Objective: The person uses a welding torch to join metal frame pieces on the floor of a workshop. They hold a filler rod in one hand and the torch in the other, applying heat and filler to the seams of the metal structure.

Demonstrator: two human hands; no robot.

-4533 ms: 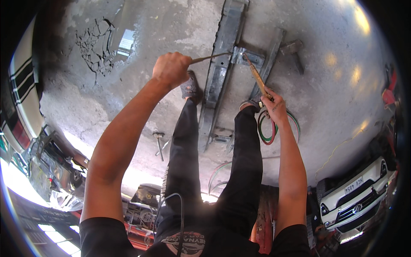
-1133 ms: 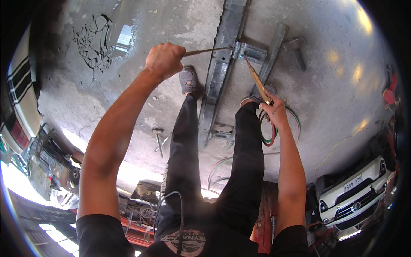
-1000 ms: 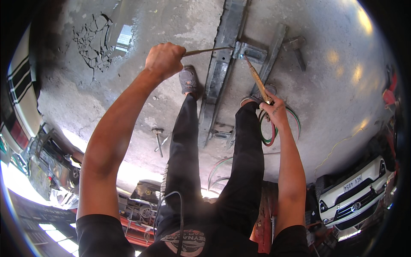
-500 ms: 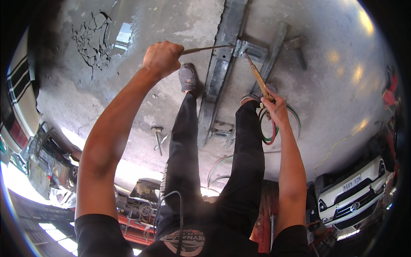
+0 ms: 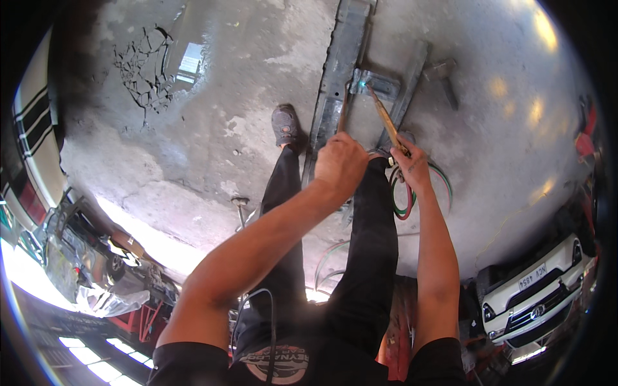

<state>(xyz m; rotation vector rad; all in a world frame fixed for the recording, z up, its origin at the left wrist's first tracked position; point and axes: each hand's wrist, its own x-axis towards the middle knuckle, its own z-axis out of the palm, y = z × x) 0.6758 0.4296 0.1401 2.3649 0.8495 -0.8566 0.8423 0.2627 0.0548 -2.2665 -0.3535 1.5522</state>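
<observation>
the biggest thing is the grey, stained concrete floor (image 5: 489, 148); at its lower right stands a white car with black grille (image 5: 534, 293). on the floor lies a long grey metal beam (image 5: 338, 71), and to the right of it a narrower grey metal bar (image 5: 411, 87); between these two is a short grey metal crosspiece (image 5: 385, 87). thin red and green hoses (image 5: 412, 197) make loops near the right hand (image 5: 413, 161). a dark hammer (image 5: 444, 76) lies just beside the bar. the right fingers are closed around a slender brass-coloured torch (image 5: 385, 122). the left hand (image 5: 341, 164) makes a fist on a thin brownish rod (image 5: 344, 110), whose far end reaches the crosspiece's left end. at the torch's tip, a small bluish bright spot (image 5: 364, 83) shows on the crosspiece.
</observation>
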